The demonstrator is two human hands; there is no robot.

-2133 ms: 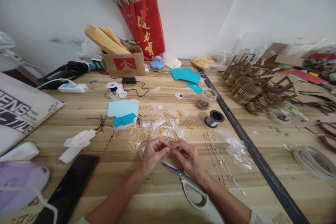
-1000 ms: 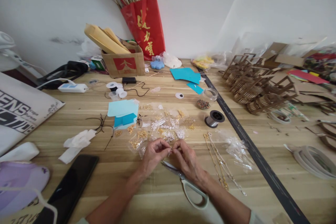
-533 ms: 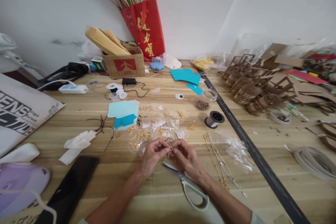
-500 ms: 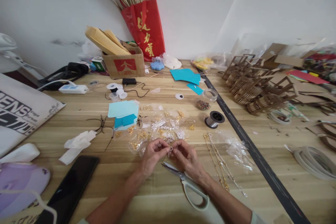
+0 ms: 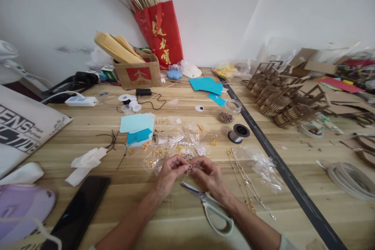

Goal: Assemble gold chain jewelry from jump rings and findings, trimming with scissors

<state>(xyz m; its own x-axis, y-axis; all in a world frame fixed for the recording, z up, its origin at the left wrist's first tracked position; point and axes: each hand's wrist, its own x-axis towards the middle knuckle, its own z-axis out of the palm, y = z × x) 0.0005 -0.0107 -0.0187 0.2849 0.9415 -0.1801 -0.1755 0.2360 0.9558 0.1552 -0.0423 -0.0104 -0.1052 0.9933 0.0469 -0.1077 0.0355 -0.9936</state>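
My left hand (image 5: 172, 172) and my right hand (image 5: 206, 172) meet over the table, fingertips pinched on a small metal ring (image 5: 190, 166) between them. A bit of thin gold chain seems to hang below the ring, too fine to make out well. Just beneath my hands lie scissors (image 5: 215, 218) with pale handles, blades partly apart and pointing up-left; my right wrist is over part of them. Beyond my fingertips spread several clear bags of gold and silver jewellery findings (image 5: 187, 152). Gold and silver chains (image 5: 243, 175) lie to the right of my right hand.
A wire spool (image 5: 238, 133) and a jar of beads (image 5: 230, 112) stand at the right, near a dark strip (image 5: 275, 156) along the table. Blue paper (image 5: 137, 123), white tissue (image 5: 86, 164) and a black phone (image 5: 79, 211) lie left. Small wooden baskets (image 5: 281, 93) stand back right.
My hands stay together in nearly the same place, with the small ring shifting very slightly between the fingertips. The camera view has moved a little.
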